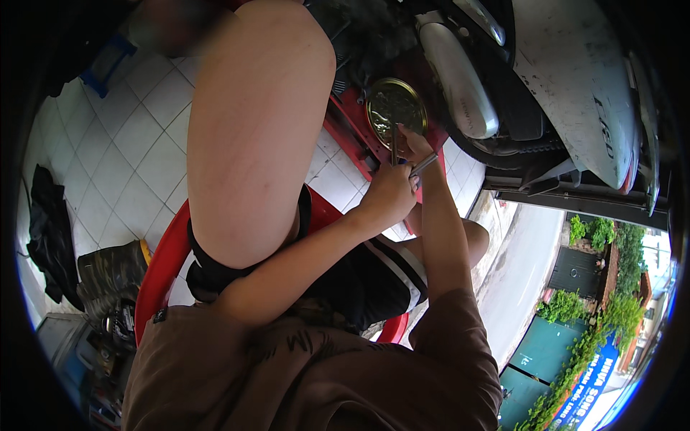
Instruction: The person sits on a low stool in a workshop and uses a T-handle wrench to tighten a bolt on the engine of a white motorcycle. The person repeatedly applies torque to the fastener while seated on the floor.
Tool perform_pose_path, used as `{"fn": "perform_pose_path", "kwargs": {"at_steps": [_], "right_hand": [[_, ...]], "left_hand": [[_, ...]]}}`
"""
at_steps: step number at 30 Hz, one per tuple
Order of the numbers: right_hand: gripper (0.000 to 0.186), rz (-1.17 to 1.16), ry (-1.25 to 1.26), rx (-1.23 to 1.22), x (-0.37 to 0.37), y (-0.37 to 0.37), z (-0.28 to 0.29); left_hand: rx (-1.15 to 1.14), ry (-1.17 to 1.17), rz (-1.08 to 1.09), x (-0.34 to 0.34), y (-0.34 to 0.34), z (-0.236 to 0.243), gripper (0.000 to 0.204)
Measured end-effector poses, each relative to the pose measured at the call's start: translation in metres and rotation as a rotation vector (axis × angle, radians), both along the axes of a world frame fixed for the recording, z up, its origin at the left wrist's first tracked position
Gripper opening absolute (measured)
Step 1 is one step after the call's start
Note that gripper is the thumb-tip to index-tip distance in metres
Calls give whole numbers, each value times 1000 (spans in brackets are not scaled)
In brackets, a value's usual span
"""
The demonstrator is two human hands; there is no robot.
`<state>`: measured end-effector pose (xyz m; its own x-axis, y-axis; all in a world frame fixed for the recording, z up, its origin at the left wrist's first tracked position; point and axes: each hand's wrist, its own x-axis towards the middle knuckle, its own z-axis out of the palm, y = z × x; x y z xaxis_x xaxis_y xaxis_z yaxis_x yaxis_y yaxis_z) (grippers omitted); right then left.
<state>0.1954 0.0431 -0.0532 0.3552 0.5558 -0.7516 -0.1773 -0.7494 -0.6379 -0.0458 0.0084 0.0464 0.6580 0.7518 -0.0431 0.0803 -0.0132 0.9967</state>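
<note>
My left hand [389,192] is closed around a slim metal tool [424,165]. One bar of it sticks out to the right, across my right wrist. A second, darker metal bar [394,145] rises from the same fist toward a round gold-rimmed tin [395,108]. Shiny small contents, too small to name, lie in the tin. Just beyond the left fist, my right hand [415,146] is at the tin's near edge. Its fingers bend toward the upright bar, and what they pinch is hard to make out.
A red stand [352,136] is beneath the tin. At right is a motorbike with a silver exhaust [460,79] and wheel. My bare knee [287,43] rises at left; I sit on a red chair [162,266]. Dark cloth [50,237] lies on the tiles; a street runs at right.
</note>
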Motion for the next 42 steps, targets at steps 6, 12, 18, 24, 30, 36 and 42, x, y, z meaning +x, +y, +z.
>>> {"fn": "perform_pose_path", "kwargs": {"at_steps": [6,12,18,24,30,36,42], "right_hand": [[40,201,428,230,-55,-4,87],[15,10,304,430,-92,2,86],[13,-48,359,576,-87,-1,94],[15,-162,392,583,-73,1,92],[18,-178,287,542,-65,-15,107],[19,-140,332,576,-70,-24,123],[17,-94,413,630,-82,-25,125]], "left_hand": [[247,65,-40,-6,13,-5,14],[615,359,-65,-9,27,16,19],[899,727,-310,10,34,53,20],[973,762,-541,12,50,59,23],[899,342,-371,-4,43,35,26],[894,200,-346,-17,42,43,25],[1085,149,-297,-29,73,37,20]]}}
